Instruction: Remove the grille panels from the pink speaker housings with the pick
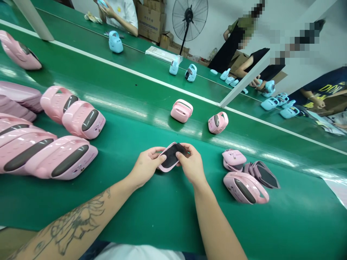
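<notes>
- Well, glossy pink plastic shells (61, 157) with dark grey oval windows lie heaped at left on the green conveyor belt (162, 220), apparently assembled.
- The left hand (145, 167) curls its fingers around one edge of a thin pink-rimmed black panel (170, 157), holding it just above the belt.
- The right hand (191, 162) pinches the opposite edge, fingers closed over the black face.
- Two small pink cases (181, 111) stand farther along the belt.
- Brown cardboard boxes (238, 61) sit beyond, contents hidden.
- At right lie flat pink-and-grey pieces (261, 175), seemingly not yet fitted, beside another pink shell (244, 187).
</notes>
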### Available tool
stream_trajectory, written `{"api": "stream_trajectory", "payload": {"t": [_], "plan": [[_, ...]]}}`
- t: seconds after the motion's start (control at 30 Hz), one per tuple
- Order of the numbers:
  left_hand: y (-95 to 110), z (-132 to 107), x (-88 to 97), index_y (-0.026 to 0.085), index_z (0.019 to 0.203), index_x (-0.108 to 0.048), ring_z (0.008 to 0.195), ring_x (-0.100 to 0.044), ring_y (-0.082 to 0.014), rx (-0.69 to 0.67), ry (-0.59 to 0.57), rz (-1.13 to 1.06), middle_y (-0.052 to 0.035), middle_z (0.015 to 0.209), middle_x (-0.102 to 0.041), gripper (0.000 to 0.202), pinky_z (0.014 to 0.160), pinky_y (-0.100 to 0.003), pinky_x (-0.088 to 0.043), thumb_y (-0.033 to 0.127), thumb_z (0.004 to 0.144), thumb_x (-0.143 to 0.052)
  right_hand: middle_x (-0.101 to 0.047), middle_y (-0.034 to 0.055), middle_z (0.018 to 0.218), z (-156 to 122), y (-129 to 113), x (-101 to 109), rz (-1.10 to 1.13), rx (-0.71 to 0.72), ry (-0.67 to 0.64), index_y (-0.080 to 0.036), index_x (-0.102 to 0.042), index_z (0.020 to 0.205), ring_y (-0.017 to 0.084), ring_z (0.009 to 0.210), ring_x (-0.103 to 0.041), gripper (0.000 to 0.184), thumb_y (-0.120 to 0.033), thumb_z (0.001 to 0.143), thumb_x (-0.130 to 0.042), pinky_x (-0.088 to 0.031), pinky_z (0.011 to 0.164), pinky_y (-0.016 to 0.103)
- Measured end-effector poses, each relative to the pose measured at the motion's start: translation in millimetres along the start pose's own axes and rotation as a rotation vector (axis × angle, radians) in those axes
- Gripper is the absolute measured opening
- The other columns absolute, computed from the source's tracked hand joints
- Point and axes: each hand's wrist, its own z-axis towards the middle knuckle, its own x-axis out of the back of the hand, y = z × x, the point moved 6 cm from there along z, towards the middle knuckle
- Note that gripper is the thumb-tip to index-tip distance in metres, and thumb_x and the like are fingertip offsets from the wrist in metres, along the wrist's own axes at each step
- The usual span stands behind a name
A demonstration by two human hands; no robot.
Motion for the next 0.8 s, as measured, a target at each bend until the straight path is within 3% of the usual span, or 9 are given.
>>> {"api": "stream_trajectory", "payload": {"t": [0.1, 0.23, 0.37, 0.5, 0.63, 0.8], "plan": [[3, 1, 11.8, 0.015, 0.127, -0.07, 0.09, -0.08, -0.0254, -0.069, 0.141, 0.1, -0.0121, 0.107, -0.085, 0.052, 0.08, -0.036, -0.063, 0.038, 0.081, -0.078, -0.077, 0.0095, 0.12, -5, 0, -6, -0.042, 0.017, -0.018, -0.022, -0.073, 0.124, 0.019, 0.08, -0.067, 0.046, -0.036, 0.08, -0.074, -0.059, 0.061, 0.03], [14, 0, 20.9, 0.019, 0.107, -0.075, 0.093, -0.076, -0.0251, -0.152, 0.238, 0.248, -0.0072, 0.104, -0.082, 0.028, 0.086, -0.035, -0.061, 0.028, 0.08, -0.073, -0.079, 0.008, 0.115, -10, 4, -9, -0.077, 0.041, -0.032, -0.024, -0.076, 0.126, 0.02, 0.085, -0.068, 0.043, -0.041, 0.087, -0.073, -0.059, 0.068, 0.031], [23, -2, 16.5, 0.02, 0.11, -0.077, 0.104, -0.077, -0.0259, -0.189, 0.184, 0.309, -0.0068, 0.113, -0.083, 0.031, 0.099, -0.037, -0.06, 0.023, 0.082, -0.065, -0.079, 0.0062, 0.097, -9, 9, -6, -0.082, 0.039, -0.035, -0.021, -0.079, 0.117, 0.021, 0.079, -0.066, 0.039, -0.048, 0.091, -0.067, -0.056, 0.066, 0.032], [22, -2, 10.5, 0.017, 0.123, -0.073, 0.108, -0.079, -0.0265, -0.181, 0.123, 0.319, -0.0106, 0.121, -0.082, 0.046, 0.101, -0.039, -0.062, 0.018, 0.079, -0.06, -0.077, 0.0034, 0.084, -7, 11, -3, -0.075, 0.029, -0.014, -0.02, -0.078, 0.099, 0.019, 0.071, -0.064, 0.035, -0.053, 0.09, -0.068, -0.054, 0.067, 0.032], [20, -2, 6.4, 0.015, 0.137, -0.065, 0.113, -0.079, -0.0277, -0.173, 0.08, 0.293, -0.0129, 0.126, -0.081, 0.056, 0.1, -0.039, -0.063, 0.021, 0.081, -0.064, -0.076, 0.0022, 0.08, -8, 9, 0, -0.087, 0.03, 0.014, -0.021, -0.075, 0.09, 0.019, 0.072, -0.065, 0.034, -0.055, 0.092, -0.068, -0.053, 0.071, 0.032], [19, -1, 7.0, 0.016, 0.138, -0.063, 0.122, -0.077, -0.0289, -0.167, 0.068, 0.242, -0.0143, 0.132, -0.079, 0.055, 0.107, -0.042, -0.062, 0.02, 0.082, -0.066, -0.076, 0.0018, 0.08, -9, 7, 2, -0.077, 0.016, -0.038, -0.022, -0.075, 0.09, 0.02, 0.072, -0.066, 0.032, -0.054, 0.089, -0.072, -0.053, 0.07, 0.032]]}}
